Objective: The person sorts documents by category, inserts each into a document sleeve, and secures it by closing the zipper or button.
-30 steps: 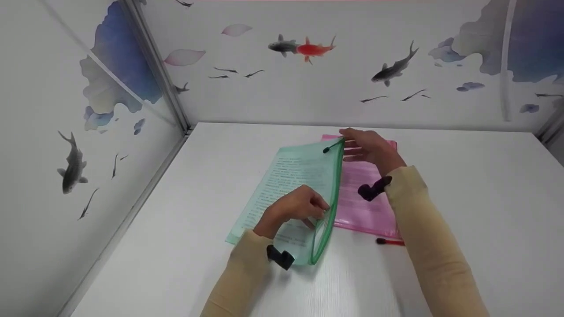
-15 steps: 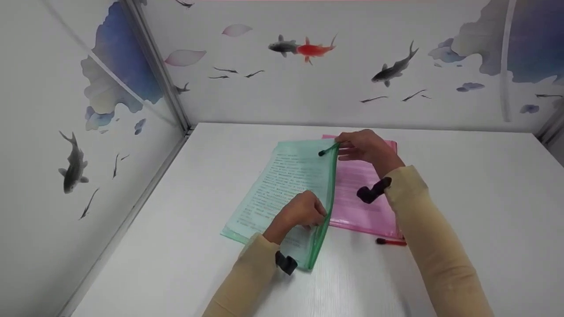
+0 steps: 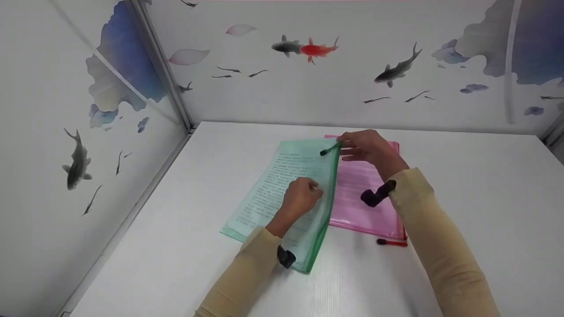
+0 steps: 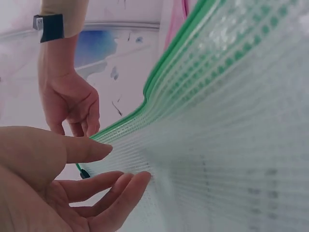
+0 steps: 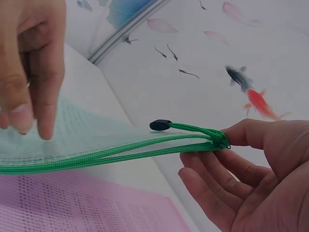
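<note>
A green mesh zip pouch (image 3: 304,154) with printed paper inside lies slanted, its green zipper edge (image 5: 104,157) raised toward the right. My right hand (image 3: 369,145) pinches the far corner of that edge between thumb and fingers, at the zipper end. From the corner hangs a green pull cord (image 5: 195,128) with a black tip (image 5: 160,125). My left hand (image 3: 302,193) is over the pouch, left of the zipper edge. In the left wrist view its thumb and fingers are apart, fingertips (image 4: 145,178) right at the mesh. Near my right fingers, the zipper's two green bands stand slightly apart.
Partly under the green pouch lies a pink zip pouch (image 3: 365,198) holding printed paper. Its red pull cord (image 3: 394,243) with a black tip sticks out at the near right corner. The white table (image 3: 476,189) meets fish-patterned walls (image 3: 335,97) at the back and left.
My left hand has let go of the zipper edge and moved up and slightly left over the pouch. The pouch's near end, gaping before, now lies together. My right hand keeps its corner.
</note>
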`<state>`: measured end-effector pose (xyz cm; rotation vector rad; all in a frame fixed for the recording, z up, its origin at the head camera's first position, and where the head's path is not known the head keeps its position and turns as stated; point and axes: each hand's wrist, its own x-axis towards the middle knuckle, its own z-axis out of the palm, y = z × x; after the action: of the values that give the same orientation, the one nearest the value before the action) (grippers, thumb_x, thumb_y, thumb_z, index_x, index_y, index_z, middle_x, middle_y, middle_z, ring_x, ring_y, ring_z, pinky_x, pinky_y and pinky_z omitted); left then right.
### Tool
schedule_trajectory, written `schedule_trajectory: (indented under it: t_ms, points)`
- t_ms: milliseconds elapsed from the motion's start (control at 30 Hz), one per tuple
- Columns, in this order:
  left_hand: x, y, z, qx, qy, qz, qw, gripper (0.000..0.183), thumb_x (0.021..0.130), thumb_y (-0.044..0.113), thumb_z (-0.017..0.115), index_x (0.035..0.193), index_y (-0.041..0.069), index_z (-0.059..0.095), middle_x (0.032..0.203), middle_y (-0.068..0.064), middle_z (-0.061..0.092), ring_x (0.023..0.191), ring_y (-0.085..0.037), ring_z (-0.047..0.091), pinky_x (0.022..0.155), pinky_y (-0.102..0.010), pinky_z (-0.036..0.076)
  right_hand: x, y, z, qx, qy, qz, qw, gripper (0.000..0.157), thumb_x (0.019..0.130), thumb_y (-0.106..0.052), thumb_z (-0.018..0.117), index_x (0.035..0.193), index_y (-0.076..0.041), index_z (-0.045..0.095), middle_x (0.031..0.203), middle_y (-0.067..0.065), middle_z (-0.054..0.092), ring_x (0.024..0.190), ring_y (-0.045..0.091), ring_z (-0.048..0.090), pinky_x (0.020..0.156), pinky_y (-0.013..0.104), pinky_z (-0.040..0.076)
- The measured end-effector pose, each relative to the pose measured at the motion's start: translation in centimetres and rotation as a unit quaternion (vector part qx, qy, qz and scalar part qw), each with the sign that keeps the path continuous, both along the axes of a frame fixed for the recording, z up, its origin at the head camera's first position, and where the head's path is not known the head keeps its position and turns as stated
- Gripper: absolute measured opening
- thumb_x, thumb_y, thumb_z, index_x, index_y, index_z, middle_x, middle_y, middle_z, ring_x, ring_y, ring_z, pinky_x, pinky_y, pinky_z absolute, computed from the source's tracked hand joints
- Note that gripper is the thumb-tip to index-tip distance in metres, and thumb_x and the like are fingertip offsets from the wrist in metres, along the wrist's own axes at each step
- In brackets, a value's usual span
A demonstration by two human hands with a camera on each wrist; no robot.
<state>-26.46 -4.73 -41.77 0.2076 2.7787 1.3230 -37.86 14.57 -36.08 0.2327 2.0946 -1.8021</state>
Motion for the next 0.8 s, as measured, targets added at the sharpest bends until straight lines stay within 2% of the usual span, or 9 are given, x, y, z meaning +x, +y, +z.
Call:
schedule_trajectory:
  t_ms: [133, 233, 333, 467, 567, 700, 800]
  points:
    - [-1.8, 0.2, 0.9, -0.004, 0.044, 0.028, 0.9986, 0.038, 0.099, 0.014, 0.061, 0.132, -0.004, 0.062, 0.121, -0.018, 0.069, 0.092, -0.017, 0.064, 0.078, -0.028, 0.055, 0.1, -0.4, 0.2, -0.003, 0.007, -0.003, 1.0, 0.039, 0.096, -0.025, 0.066, 0.127, -0.003, 0.06, 0.115, 0.008, 0.069, 0.091, 0.016, 0.074, 0.087, 0.033, 0.061]
    - [-3.0, 0.3, 1.4, 0.0, 0.084, 0.047, 0.9954, 0.041, 0.099, 0.016, 0.062, 0.137, 0.001, 0.059, 0.125, -0.018, 0.067, 0.103, -0.022, 0.067, 0.079, -0.031, 0.057, 0.3, -0.8, 0.3, 0.003, 0.01, 0.0, 1.0, 0.041, 0.097, -0.027, 0.064, 0.13, -0.003, 0.06, 0.121, 0.009, 0.067, 0.094, 0.017, 0.073, 0.088, 0.033, 0.06]
    - [-4.1, 0.4, 1.4, 0.007, 0.112, 0.051, 0.9923, 0.043, 0.1, 0.018, 0.062, 0.14, 0.004, 0.057, 0.126, -0.018, 0.065, 0.108, -0.027, 0.066, 0.08, -0.033, 0.057, 0.4, -1.1, 0.4, 0.011, 0.013, 0.007, 1.0, 0.043, 0.098, -0.027, 0.063, 0.134, -0.003, 0.058, 0.131, 0.012, 0.064, 0.099, 0.018, 0.072, 0.089, 0.033, 0.06]
    - [-5.0, 0.4, 1.1, 0.025, 0.122, 0.044, 0.9913, 0.045, 0.1, 0.019, 0.062, 0.141, 0.002, 0.056, 0.127, -0.019, 0.064, 0.114, -0.03, 0.064, 0.089, -0.037, 0.057, 0.6, -1.3, 0.6, 0.011, 0.018, 0.009, 1.0, 0.045, 0.098, -0.028, 0.064, 0.135, -0.003, 0.058, 0.136, 0.014, 0.062, 0.103, 0.019, 0.072, 0.089, 0.033, 0.06]
    - [-5.4, 0.4, 1.0, 0.039, 0.122, 0.052, 0.9904, 0.045, 0.099, 0.019, 0.064, 0.138, -0.002, 0.057, 0.126, -0.02, 0.064, 0.116, -0.03, 0.064, 0.093, -0.038, 0.057, 0.7, -1.4, 0.7, 0.014, 0.02, 0.013, 1.0, 0.046, 0.098, -0.029, 0.065, 0.135, -0.003, 0.058, 0.136, 0.014, 0.062, 0.107, 0.021, 0.072, 0.09, 0.033, 0.06]
    - [-5.7, 0.4, 1.0, 0.058, 0.124, 0.066, 0.9884, 0.042, 0.097, 0.02, 0.067, 0.133, -0.001, 0.062, 0.125, -0.018, 0.066, 0.114, -0.029, 0.064, 0.091, -0.035, 0.057, 0.8, -1.4, 0.9, 0.016, 0.021, 0.017, 1.0, 0.046, 0.098, -0.028, 0.065, 0.135, -0.002, 0.059, 0.133, 0.013, 0.063, 0.108, 0.021, 0.072, 0.093, 0.035, 0.059]
    - [-5.8, 0.5, 1.2, 0.078, 0.138, 0.061, 0.9856, 0.036, 0.096, 0.019, 0.067, 0.128, 0.0, 0.066, 0.121, -0.017, 0.068, 0.109, -0.028, 0.063, 0.088, -0.034, 0.055, 0.8, -1.4, 1.1, 0.02, 0.025, 0.014, 0.999, 0.043, 0.097, -0.027, 0.065, 0.133, -0.002, 0.061, 0.129, 0.011, 0.065, 0.108, 0.022, 0.071, 0.093, 0.035, 0.059]
